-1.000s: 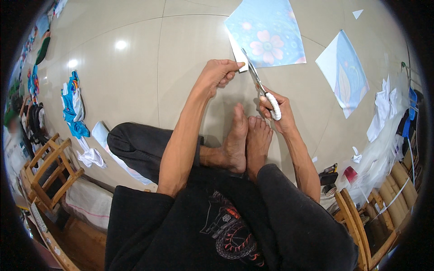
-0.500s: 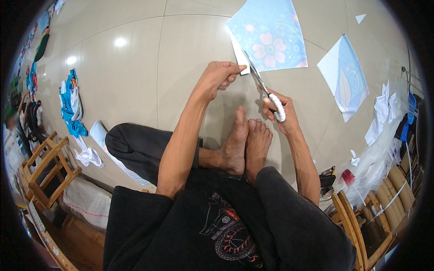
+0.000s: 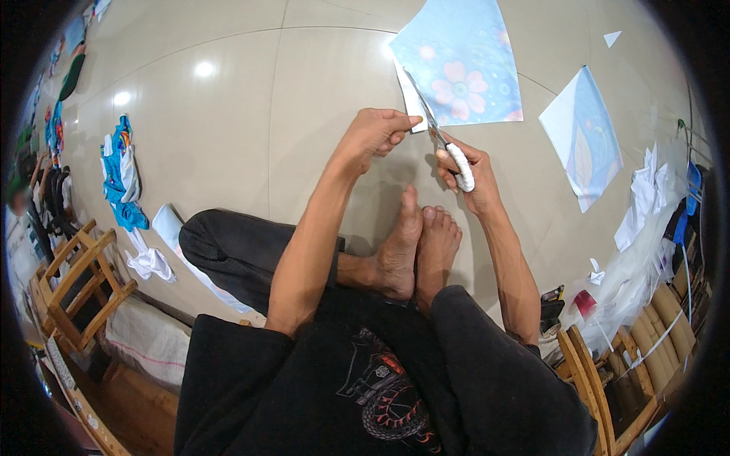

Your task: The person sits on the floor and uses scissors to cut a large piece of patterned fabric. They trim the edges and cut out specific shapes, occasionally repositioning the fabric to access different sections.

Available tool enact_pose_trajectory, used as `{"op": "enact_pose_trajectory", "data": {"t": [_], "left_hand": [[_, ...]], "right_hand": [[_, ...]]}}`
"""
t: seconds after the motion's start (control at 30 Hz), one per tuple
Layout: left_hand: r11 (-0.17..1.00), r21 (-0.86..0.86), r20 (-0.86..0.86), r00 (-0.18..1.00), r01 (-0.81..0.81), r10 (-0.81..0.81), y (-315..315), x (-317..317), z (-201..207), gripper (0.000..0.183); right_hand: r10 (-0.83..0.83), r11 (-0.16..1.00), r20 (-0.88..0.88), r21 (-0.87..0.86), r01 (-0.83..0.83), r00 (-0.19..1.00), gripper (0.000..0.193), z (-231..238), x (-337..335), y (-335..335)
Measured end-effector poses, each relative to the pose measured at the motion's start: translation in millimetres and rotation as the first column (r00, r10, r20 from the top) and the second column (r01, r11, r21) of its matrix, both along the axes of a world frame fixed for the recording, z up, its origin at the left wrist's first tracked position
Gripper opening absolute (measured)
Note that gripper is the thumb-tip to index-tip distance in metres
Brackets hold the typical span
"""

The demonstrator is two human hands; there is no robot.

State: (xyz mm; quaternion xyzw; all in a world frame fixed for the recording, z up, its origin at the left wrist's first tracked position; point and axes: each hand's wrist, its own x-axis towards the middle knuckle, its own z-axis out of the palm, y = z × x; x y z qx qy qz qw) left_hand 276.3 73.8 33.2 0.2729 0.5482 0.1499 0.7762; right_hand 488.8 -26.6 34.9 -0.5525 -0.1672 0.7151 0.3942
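Observation:
I sit on the tiled floor with my bare feet [image 3: 418,247] together in front of me. My left hand [image 3: 372,135] pinches the near corner of a large light-blue paper sheet printed with pink flowers [image 3: 460,64]. My right hand [image 3: 468,171] grips a pair of scissors with a white wrapped handle [image 3: 445,148]. The blades point up and away into the sheet's white near edge, just right of my left fingertips.
A second blue sheet [image 3: 582,144] lies on the floor to the right. White paper scraps and rolled sheets [image 3: 646,228] pile up at the right edge. Blue and white cut pieces [image 3: 125,182] lie at left, near wooden chairs [image 3: 72,281]. Another wooden chair [image 3: 589,380] stands at lower right.
The scissors and both hands have stayed at the sheet's near edge; the blades have shifted slightly along the paper. My feet have not moved.

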Motion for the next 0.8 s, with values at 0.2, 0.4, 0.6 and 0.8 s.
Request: {"op": "enact_pose_trajectory", "data": {"t": [0.2,0.4,0.6,0.8], "left_hand": [[0.999,0.009,-0.013,0.999,0.036,-0.035,1,1,-1,0.025],[0.998,0.026,-0.034,0.998,0.059,-0.058,1,-1,-3,0.025],[0.998,0.014,-0.046,0.997,0.068,-0.068,2,-1,-5,0.025],[1.000,0.002,-0.025,1.000,0.017,-0.017,3,2,-5,0.025]], "right_hand": [[-0.026,1.000,-0.013,-0.007,0.026,1.000,0.053,2,-3,2],[0.008,0.999,0.051,-0.031,-0.006,0.999,0.053,9,-5,8],[0.025,1.000,0.051,-0.004,-0.025,0.998,0.055,16,-6,27],[0.037,0.998,0.079,0.044,-0.040,0.996,0.051,10,-10,39]]}}
